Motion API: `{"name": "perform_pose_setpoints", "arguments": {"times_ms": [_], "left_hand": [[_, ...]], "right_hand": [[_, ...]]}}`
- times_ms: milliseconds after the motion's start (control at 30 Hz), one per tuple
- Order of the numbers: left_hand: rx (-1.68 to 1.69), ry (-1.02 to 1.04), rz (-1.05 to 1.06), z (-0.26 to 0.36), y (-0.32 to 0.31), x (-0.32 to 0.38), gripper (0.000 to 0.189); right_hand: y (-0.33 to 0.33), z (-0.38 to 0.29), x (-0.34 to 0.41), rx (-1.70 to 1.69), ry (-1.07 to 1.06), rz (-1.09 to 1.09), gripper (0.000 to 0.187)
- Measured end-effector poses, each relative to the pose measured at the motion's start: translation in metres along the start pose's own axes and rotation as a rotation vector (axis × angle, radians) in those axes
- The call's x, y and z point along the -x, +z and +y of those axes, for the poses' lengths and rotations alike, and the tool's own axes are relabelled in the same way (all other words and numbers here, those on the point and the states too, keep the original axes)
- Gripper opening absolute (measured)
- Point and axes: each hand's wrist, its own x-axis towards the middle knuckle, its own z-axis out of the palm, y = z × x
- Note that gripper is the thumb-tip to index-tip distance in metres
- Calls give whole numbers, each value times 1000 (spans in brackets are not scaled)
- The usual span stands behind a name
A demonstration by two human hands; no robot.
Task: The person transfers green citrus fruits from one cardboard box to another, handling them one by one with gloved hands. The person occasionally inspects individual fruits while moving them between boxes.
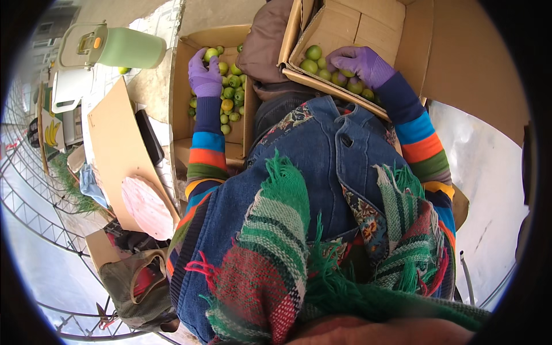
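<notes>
My left hand (205, 77), in a purple knitted-cuff glove, holds a round green fruit (210, 54) between thumb and fingers. It is over the left cardboard box (181, 90), where several small green fruits (229, 92), tomato-like and partly yellowing, lie loose. My right hand (364, 64), in a matching glove, reaches into the right cardboard box (381, 19). Its fingers curl around a green fruit (346, 73) among others gathered along the near side. Larger green fruits (313, 52) rest to the left of that hand. Parts of the right fingertips are hidden between fruits.
A brown-clad knee (268, 43) stands between the boxes. At left are a pale green jug (131, 47), a flat cardboard sheet (123, 155), a black phone-like object (148, 137) and a pink oval pad (146, 207). A mesh bag (138, 289) hangs lower left.
</notes>
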Motion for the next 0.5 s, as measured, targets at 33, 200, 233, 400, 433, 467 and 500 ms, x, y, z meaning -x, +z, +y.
{"name": "perform_pose_setpoints", "arguments": {"times_ms": [33, 200, 233, 400, 433, 467, 500], "left_hand": [[-93, -57, -14, -42, 6, 2, 41], [-414, -266, -341, -119, 26, 9, 44], [-436, -288, -390, -123, 29, 10, 45], [-515, -320, -348, -132, 37, 13, 42], [-531, -316, -338, -124, 37, 11, 41], [-487, -246, -276, -114, 37, 10, 40], [-446, -182, -205, -106, 33, 11, 39]], "right_hand": [[0, -1, -1, 10, 6, -12, 36], [-5, 9, -5, 12, 17, -25, 38], [-4, 8, -2, 0, 13, -14, 38], [-1, 3, 1, -55, 43, 55, 40], [-3, 7, -2, -119, 55, 68, 41], [-5, 11, -3, -183, 66, 80, 42], [-6, 9, -4, -251, 76, 110, 44]]}}
